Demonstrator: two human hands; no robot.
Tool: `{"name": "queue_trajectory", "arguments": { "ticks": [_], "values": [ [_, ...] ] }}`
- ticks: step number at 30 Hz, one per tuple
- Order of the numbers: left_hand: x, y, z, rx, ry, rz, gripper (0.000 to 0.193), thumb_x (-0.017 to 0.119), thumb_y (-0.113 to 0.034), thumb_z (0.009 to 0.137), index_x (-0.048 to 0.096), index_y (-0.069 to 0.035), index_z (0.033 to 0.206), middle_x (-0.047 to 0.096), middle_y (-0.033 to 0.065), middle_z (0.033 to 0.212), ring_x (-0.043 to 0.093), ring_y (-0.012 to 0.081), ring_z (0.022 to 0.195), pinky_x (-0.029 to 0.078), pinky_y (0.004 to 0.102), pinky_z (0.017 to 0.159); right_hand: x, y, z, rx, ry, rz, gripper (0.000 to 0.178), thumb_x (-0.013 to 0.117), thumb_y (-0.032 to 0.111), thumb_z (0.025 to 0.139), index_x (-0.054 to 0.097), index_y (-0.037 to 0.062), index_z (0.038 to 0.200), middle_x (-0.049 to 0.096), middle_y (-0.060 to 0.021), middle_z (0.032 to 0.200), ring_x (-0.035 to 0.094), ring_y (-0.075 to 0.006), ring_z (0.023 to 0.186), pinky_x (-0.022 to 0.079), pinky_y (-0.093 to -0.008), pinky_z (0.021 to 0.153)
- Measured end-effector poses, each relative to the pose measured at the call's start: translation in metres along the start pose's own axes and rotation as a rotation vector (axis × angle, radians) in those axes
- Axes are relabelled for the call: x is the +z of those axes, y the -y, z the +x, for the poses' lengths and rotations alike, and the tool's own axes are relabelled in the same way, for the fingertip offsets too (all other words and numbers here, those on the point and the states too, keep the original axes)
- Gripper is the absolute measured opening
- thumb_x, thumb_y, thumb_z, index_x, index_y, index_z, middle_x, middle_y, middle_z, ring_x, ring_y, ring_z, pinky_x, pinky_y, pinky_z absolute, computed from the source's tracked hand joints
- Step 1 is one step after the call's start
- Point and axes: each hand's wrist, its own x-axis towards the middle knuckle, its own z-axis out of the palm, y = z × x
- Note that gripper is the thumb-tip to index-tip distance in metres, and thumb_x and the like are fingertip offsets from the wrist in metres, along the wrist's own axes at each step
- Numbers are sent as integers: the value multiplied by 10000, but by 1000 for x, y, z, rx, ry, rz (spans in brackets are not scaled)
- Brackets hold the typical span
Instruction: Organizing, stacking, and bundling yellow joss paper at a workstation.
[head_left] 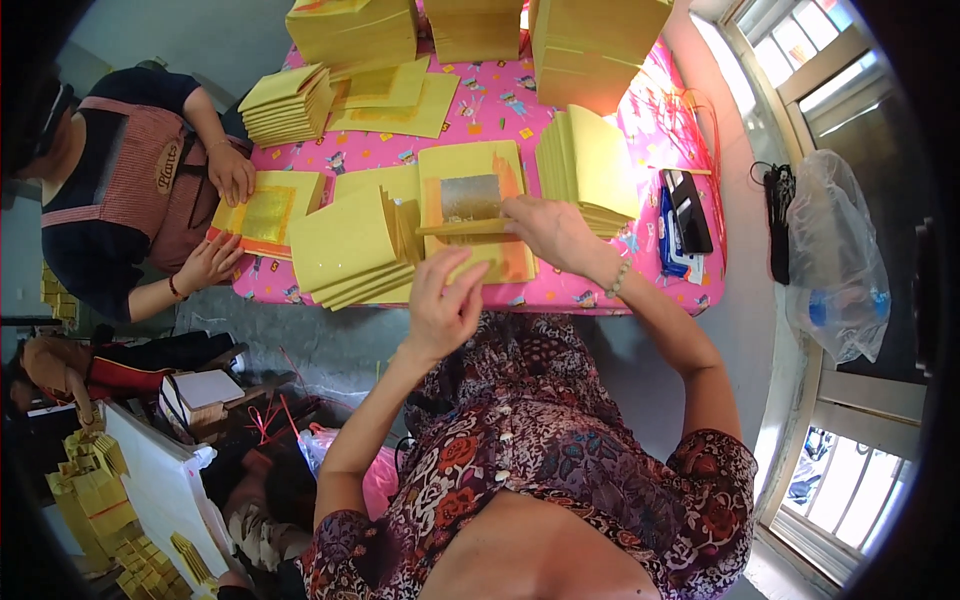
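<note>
In front of me lies a stack of yellow paper sheets, the top sheet (pixel 430 175) bearing a silver and orange patch. Its near part is folded up in a narrow ridge. My right hand (pixel 562 238), with a beaded bracelet at the wrist, pinches the right end of that fold. Below the ridge's left end, my left hand (pixel 446 308) hovers with fingers apart and nothing in them. Just left of it a pile of folded yellow papers (pixel 342 248) fans out. Another folded pile (pixel 590 165) stands on the right.
Across the pink patterned tablecloth (pixel 490 98) stand tall yellow paper stacks (pixel 600 50). A phone (pixel 686 212) lies near the right edge, below red plastic strips (pixel 695 130). At left, a co-worker's hands (pixel 222 215) rest on a gold-patched sheet (pixel 268 212). A plastic bag (pixel 840 255) hangs at right.
</note>
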Motion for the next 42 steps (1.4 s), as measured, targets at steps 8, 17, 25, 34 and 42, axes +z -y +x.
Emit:
{"name": "queue_trajectory", "arguments": {
  "ticks": [8,17,25,34,42],
  "values": [
    [31,26,26,-145,163,173,655,702,-88,763,454,-42,1367,392,208,1397,364,415,1294,346,514,1056,-26,-37,84,150,190,-23,251,553,249,911,585,23,1016,647,-209,918,619,-399,878,478,-473,778],
    [65,64,38,-198,299,255,819,648,-378,856,264,-47,1499,197,275,1528,179,477,1406,183,572,1134,-14,-75,147,208,423,-96,318,558,280,841,668,5,954,674,-205,962,638,-340,942,492,-436,810],
    [71,77,48,-214,312,264,813,616,-408,873,251,-56,1508,199,279,1531,189,463,1409,163,563,1143,0,-79,156,117,386,-155,493,591,370,887,572,20,1234,598,-205,1203,552,-342,1156,448,-418,966],
    [76,81,52,-220,308,286,812,607,-411,879,247,-50,1511,193,289,1531,188,462,1414,158,559,1146,17,-91,168,54,466,-133,507,627,373,865,584,7,1213,594,-212,1224,556,-364,1155,450,-445,963],
    [78,81,54,-229,309,291,818,601,-431,878,250,-48,1511,202,295,1527,191,466,1413,154,558,1146,25,-97,168,41,405,-68,508,667,369,825,595,19,1186,609,-201,1184,573,-358,1116,461,-433,943]
  ]
}}
